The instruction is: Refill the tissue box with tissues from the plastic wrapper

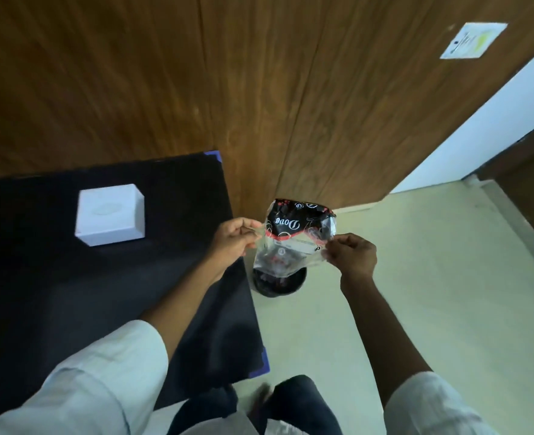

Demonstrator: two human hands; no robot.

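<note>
Both hands are up off the table here, and the plastic wrapper (pixel 294 237) hangs between them out past the table's right edge, directly above a dark round bin (pixel 278 282) on the floor. The left hand (pixel 235 237) pinches the wrapper's left side between thumb and curled fingers; the right hand (pixel 352 254) pinches the right side the same way, fingers folded in, so the film is stretched flat between them. The wrapper looks limp and see-through, and I can't make out any tissues inside it, so my read is that it's empty and about to be discarded.

The white tissue box (pixel 110 215) sits well apart on the black table (pixel 71 293), towards the far edge, upright, and its top appears closed; the frame is soft there, so I can't tell more.

To do this step well, I'd keep the wrapper centred over the bin's mouth, bring the hands together to crumple it, and let go low, because light film drifts.

As for orientation: the printed black-and-red end points away from the person towards the wooden wall (pixel 259 89), the clear end points down at the bin, the lettering reads upside down, and the long axis runs roughly near-to-far, tilted downward at the near end.
</note>
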